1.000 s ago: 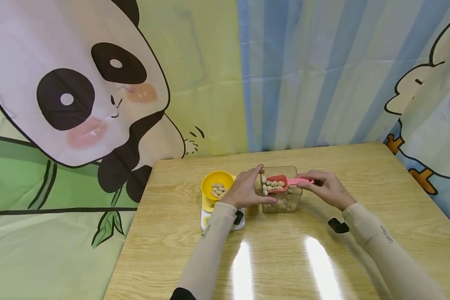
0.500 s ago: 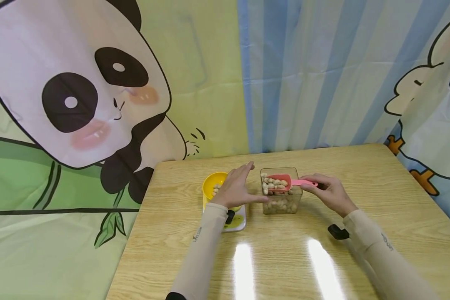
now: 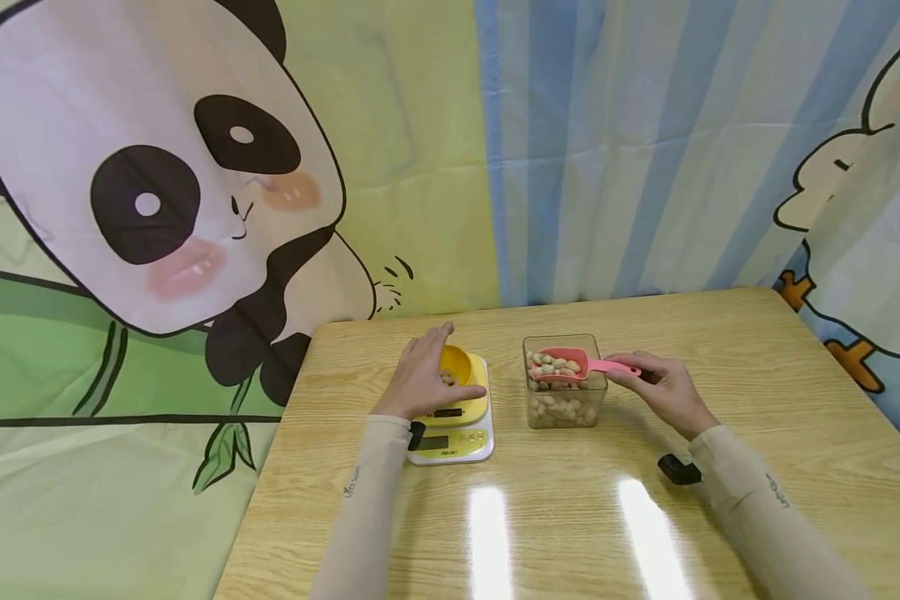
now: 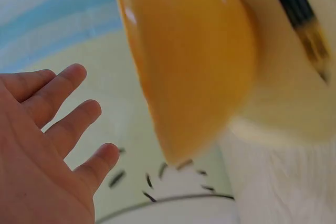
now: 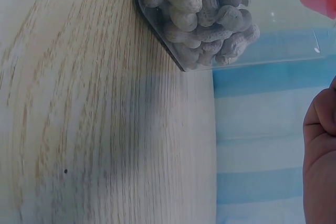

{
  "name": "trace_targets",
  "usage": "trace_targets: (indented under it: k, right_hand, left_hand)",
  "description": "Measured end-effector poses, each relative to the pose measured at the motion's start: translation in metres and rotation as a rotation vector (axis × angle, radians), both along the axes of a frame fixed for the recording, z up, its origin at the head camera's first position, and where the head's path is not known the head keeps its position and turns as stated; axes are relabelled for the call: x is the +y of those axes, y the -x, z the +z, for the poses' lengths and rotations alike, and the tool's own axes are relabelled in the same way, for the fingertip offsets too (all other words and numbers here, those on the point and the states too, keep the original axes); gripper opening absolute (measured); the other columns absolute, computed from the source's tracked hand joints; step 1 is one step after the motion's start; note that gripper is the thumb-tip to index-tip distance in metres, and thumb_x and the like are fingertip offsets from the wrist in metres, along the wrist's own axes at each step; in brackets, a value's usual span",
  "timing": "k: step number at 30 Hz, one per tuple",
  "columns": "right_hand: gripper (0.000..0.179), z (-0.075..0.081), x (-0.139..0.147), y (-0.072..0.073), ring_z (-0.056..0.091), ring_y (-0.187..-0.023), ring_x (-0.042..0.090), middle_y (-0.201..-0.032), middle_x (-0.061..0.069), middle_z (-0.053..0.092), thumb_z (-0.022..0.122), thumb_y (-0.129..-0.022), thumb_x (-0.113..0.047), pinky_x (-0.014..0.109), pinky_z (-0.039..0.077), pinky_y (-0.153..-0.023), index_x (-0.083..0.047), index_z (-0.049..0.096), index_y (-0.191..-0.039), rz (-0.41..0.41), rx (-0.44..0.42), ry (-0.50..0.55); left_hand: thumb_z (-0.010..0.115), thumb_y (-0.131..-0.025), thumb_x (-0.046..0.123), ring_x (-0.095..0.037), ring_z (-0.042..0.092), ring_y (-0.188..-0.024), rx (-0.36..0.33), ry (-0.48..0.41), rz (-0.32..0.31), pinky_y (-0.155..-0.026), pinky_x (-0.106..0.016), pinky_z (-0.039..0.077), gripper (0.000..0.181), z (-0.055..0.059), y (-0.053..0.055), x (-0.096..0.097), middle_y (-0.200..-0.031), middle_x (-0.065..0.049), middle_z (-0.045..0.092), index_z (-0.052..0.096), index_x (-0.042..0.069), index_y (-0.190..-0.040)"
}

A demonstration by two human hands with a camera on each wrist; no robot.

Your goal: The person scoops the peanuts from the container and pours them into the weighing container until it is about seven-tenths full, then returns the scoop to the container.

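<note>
In the head view my right hand [image 3: 667,392] pinches the handle of a pink scoop [image 3: 600,365]. The scoop lies tilted in the mouth of a clear square container [image 3: 562,408], with peanuts [image 3: 558,367] in its bowl. More peanuts [image 5: 210,14] show through the container's wall in the right wrist view. My left hand [image 3: 423,377], its fingers spread, is at the left of a yellow bowl [image 3: 457,362] and partly covers it. The left wrist view shows a gap between those fingers and the yellow bowl [image 4: 194,66]. A few peanuts lie inside the bowl.
The bowl stands on a yellow and white kitchen scale [image 3: 480,442], whose display is too small to read. All of it rests on a wooden table [image 3: 555,517]. A printed curtain [image 3: 420,167] with a panda hangs behind the table's back edge.
My left hand has let go of the container's left side and moved left to the bowl. The right hand and the scoop have stayed nearly in place.
</note>
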State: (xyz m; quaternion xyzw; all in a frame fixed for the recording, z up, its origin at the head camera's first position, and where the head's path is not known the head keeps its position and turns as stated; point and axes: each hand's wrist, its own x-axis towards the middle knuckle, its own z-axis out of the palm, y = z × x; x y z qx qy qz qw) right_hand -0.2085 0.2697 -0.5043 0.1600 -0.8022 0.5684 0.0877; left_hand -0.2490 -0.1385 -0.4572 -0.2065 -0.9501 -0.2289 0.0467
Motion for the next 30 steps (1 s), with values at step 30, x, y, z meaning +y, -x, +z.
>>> trace_targets:
  k: [30]
  right_hand:
    - [0.026,0.015,0.000,0.000,0.043,-0.065,0.017,-0.099,0.004,0.067,0.067,-0.099,-0.010,0.030,0.040,-0.054,-0.006,0.072,-0.124,-0.032,0.022,0.023]
  left_hand:
    - [0.081,-0.066,0.073,-0.034,0.035,-0.144,-0.122,-0.069,0.159,-0.120,-0.056,0.023,0.125,-0.046,-0.001,-0.040,-0.161,-0.008,0.035,0.024,0.016,-0.162]
